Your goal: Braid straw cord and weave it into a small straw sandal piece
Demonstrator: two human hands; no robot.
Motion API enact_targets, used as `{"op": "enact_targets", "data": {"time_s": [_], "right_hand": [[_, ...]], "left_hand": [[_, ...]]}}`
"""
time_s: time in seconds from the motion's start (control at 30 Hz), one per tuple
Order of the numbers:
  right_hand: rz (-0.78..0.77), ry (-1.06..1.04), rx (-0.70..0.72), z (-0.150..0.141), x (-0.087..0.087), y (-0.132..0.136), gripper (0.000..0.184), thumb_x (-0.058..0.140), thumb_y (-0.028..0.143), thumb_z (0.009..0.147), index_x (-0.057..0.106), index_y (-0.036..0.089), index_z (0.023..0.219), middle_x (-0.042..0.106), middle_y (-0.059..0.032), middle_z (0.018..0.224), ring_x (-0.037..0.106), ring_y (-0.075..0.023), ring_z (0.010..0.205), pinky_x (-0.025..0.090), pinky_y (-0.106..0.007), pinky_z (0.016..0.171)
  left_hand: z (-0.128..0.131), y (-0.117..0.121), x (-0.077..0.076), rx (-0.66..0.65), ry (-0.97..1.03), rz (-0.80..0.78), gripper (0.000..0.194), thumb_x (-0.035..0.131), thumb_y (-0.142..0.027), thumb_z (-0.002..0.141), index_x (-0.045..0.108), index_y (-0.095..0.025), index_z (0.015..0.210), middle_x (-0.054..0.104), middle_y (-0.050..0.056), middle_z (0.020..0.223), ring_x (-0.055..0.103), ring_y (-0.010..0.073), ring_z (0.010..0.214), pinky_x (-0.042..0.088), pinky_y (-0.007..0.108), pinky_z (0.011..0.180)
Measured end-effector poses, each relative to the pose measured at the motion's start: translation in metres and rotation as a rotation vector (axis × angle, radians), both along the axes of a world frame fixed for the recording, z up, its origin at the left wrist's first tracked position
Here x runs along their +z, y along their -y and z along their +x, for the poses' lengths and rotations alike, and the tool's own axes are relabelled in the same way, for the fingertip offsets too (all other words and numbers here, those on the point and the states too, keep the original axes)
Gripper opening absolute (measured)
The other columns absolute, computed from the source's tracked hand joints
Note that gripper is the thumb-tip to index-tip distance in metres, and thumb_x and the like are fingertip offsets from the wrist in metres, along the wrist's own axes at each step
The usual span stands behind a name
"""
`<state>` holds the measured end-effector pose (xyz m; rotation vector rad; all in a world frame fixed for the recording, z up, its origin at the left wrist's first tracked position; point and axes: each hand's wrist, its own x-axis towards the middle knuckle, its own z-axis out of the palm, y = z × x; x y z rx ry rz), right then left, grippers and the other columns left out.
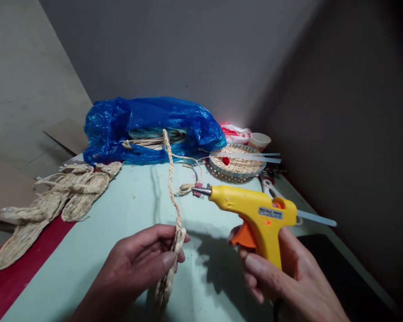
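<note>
Between the thumb and fingers of my left hand point(144, 257) is a braided straw cord point(171, 179). One end of the braid stands up toward the back, and a thicker doubled part hangs below my fingers. My right hand point(282, 273) is wrapped round the grip of a yellow hot glue gun point(251, 208), with fingers near its orange trigger point(245, 235). The gun's metal nozzle points left, apart from the braid. A clear glue stick point(317, 218) juts from the gun's rear, and a small red light shows on its side.
Woven straw sandals point(67, 192) with beads lie at the left. A blue plastic bag point(154, 112) holding straw strands rests against the wall. Behind the gun are a round woven basket point(238, 167) with glue sticks across it, a paper cup point(259, 141) and scissors point(268, 185).
</note>
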<state>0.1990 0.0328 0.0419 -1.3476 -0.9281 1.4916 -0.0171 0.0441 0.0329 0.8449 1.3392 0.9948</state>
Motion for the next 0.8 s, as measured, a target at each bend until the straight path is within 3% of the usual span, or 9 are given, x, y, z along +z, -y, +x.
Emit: {"op": "enact_targets", "data": {"time_s": [0.17, 0.3, 0.47, 0.6, 0.8], "right_hand": [[0.116, 0.006, 0.015, -0.006, -0.010, 0.001, 0.035, 0.085, 0.039, 0.069, 0.066, 0.027, 0.096, 0.071, -0.0039, 0.085, 0.063, -0.0157, 0.059, 0.050, -0.026, 0.047], [0.264, 0.007, 0.085, -0.008, -0.019, -0.001, 0.028, 0.082, 0.028, 0.072, 0.065, 0.028, 0.094, 0.070, -0.0014, 0.082, 0.067, -0.0192, 0.067, 0.057, -0.029, 0.056], [0.379, 0.021, 0.110, -0.011, -0.024, 0.003, 0.032, 0.082, 0.020, 0.073, 0.062, 0.028, 0.096, 0.066, 0.0026, 0.082, 0.064, -0.0174, 0.071, 0.054, -0.027, 0.062], [0.381, 0.071, 0.172, -0.010, -0.023, 0.007, 0.031, 0.077, 0.022, 0.078, 0.060, 0.027, 0.104, 0.067, 0.0031, 0.085, 0.064, -0.0168, 0.075, 0.053, -0.027, 0.066], [0.405, 0.070, 0.237, -0.008, -0.020, 0.009, 0.033, 0.074, 0.018, 0.082, 0.059, 0.028, 0.109, 0.063, 0.0068, 0.086, 0.061, -0.0122, 0.075, 0.050, -0.021, 0.065]], "left_hand": [[0.008, 0.006, -0.010, -0.150, 0.012, -0.037, 0.018, 0.084, -0.038, 0.061, 0.081, -0.025, 0.074, 0.074, 0.002, 0.067, 0.067, 0.0212, 0.071, 0.051, 0.027, 0.069], [0.015, 0.013, -0.018, -0.238, 0.025, -0.038, 0.020, 0.084, -0.040, 0.066, 0.080, -0.023, 0.075, 0.071, 0.001, 0.063, 0.063, 0.0181, 0.063, 0.050, 0.027, 0.064], [0.021, 0.021, -0.019, -0.253, 0.061, -0.031, 0.021, 0.083, -0.042, 0.069, 0.079, -0.022, 0.074, 0.070, 0.001, 0.066, 0.063, 0.0167, 0.066, 0.050, 0.023, 0.064], [0.024, 0.024, -0.016, -0.297, 0.097, -0.054, 0.020, 0.082, -0.039, 0.073, 0.080, -0.022, 0.083, 0.072, 0.003, 0.075, 0.064, 0.0189, 0.073, 0.052, 0.027, 0.072], [0.021, 0.025, -0.018, -0.317, 0.196, -0.105, 0.020, 0.084, -0.037, 0.071, 0.081, -0.026, 0.088, 0.073, 0.002, 0.075, 0.063, 0.0151, 0.076, 0.050, 0.021, 0.072]]}}
